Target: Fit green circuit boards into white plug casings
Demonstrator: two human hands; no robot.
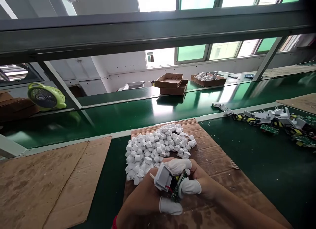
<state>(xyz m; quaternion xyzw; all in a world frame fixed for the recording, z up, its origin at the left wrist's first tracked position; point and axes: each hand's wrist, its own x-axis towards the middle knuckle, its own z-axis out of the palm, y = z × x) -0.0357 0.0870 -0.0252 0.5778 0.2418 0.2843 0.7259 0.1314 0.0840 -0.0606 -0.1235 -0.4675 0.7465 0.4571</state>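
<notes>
Between my two hands is a white plug housing (163, 178) with a green circuit board (179, 186) joined to it by a red wire. My left hand (153, 197) is closed around the housing, its thumb in a white finger cot below the board. My right hand (194, 179), also with white finger cots, pinches the board from the right. Just beyond my hands, a heap of small white wrapped pieces (150, 148) lies on the brown cardboard sheet (217, 166). What the fingers cover on the far side is hidden.
Circuit boards with white housings (276, 122) are piled at the right. Shallow cardboard boxes (171, 82) stand across the green conveyor belt (138, 112), beside a box of white parts (208, 78). A green fan (45, 96) is at left. A metal beam (148, 29) crosses overhead.
</notes>
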